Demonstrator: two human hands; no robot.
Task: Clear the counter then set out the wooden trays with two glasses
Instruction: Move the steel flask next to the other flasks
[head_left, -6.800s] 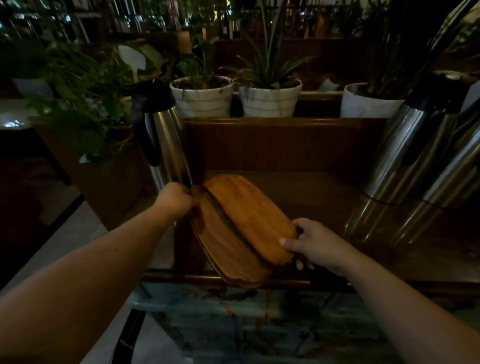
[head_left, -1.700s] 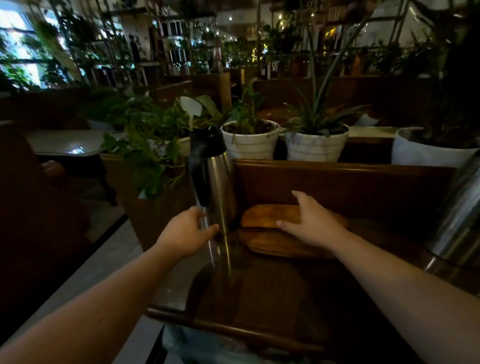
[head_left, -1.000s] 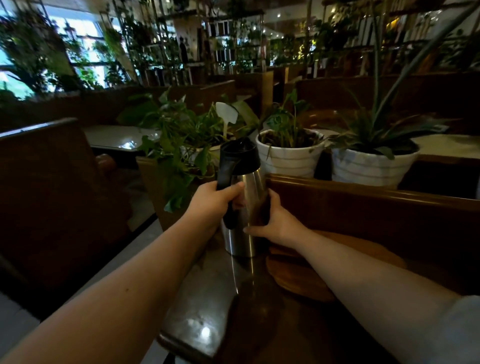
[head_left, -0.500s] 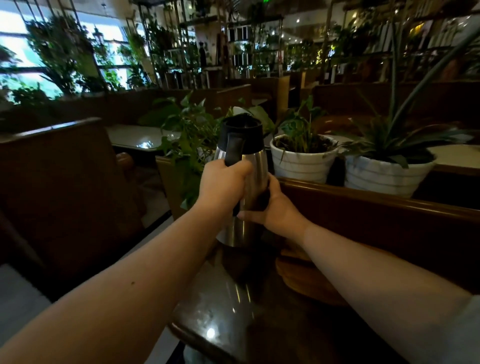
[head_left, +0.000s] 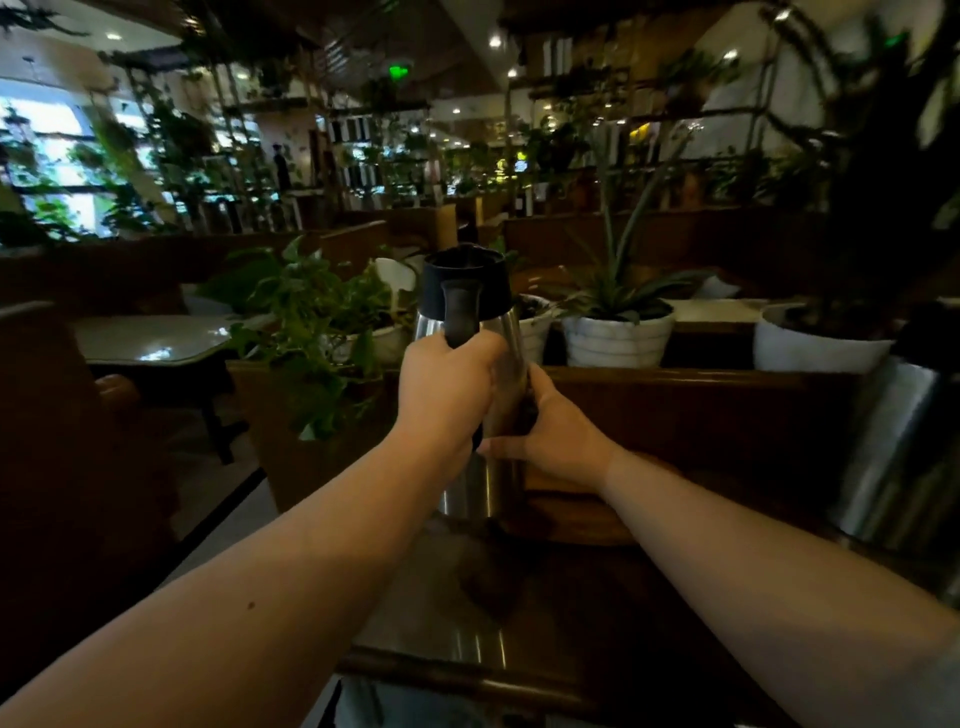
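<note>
A steel thermos jug (head_left: 470, 483) with a black lid and black handle hangs above the dark wooden counter (head_left: 561, 618). My left hand (head_left: 447, 387) is closed around its handle. My right hand (head_left: 550, 436) presses against the jug's right side and steadies it. Behind my right wrist, at the back of the counter, lie the stacked wooden trays (head_left: 566, 514), mostly hidden by my arm. No glasses are in sight.
A second steel thermos (head_left: 893, 447) stands at the counter's right edge. White plant pots (head_left: 615, 338) line the ledge behind the raised wooden back rail (head_left: 691, 379). A leafy plant (head_left: 306, 322) and a table (head_left: 150, 338) are to the left, over the floor.
My left hand took the thermos handle and my right hand moved from the trays to its side. The jug has risen off the counter, and my view has tilted up.
</note>
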